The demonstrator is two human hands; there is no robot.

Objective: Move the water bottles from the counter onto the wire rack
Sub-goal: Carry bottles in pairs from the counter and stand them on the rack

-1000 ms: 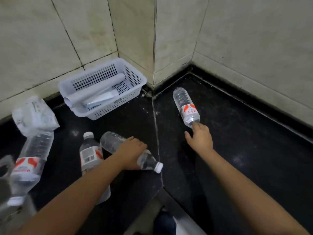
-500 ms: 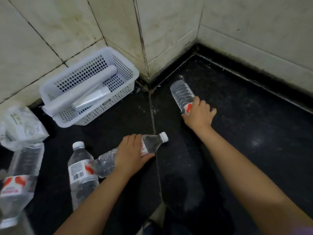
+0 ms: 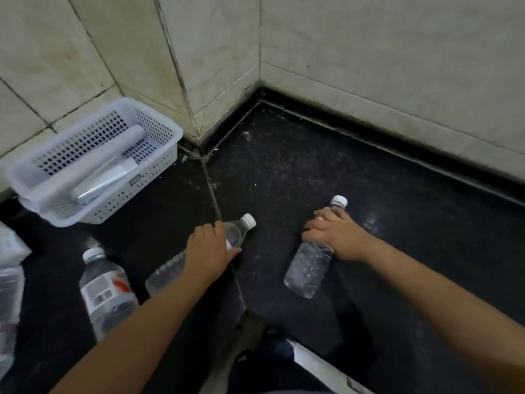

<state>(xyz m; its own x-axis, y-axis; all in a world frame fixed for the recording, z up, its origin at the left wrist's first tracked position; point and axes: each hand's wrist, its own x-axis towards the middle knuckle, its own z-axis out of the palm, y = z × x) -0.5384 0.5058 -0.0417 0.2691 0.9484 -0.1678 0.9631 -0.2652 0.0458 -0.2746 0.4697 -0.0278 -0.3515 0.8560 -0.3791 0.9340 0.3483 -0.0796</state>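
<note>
My left hand (image 3: 208, 248) grips a clear water bottle (image 3: 167, 273) around its upper part, white cap pointing up and right, over the black counter (image 3: 284, 172). My right hand (image 3: 338, 237) grips a second clear bottle (image 3: 309, 268) near its neck, cap away from me, base toward me. A third bottle (image 3: 106, 291) with a white and red label stands beside my left forearm. Another bottle (image 3: 8, 302) lies partly cut off at the left edge. No wire rack is in view.
A white perforated plastic basket (image 3: 159, 129) with a long white roll in it sits against the tiled wall (image 3: 213, 52) at the back left. A crumpled plastic bag (image 3: 11, 245) is at the left edge. The counter's inner corner edge runs just below my hands.
My right hand closed on the far bottle and pulled it toward me, turning its cap away. My left hand's bottle swung round with its cap now pointing up and right. The view shifted.
</note>
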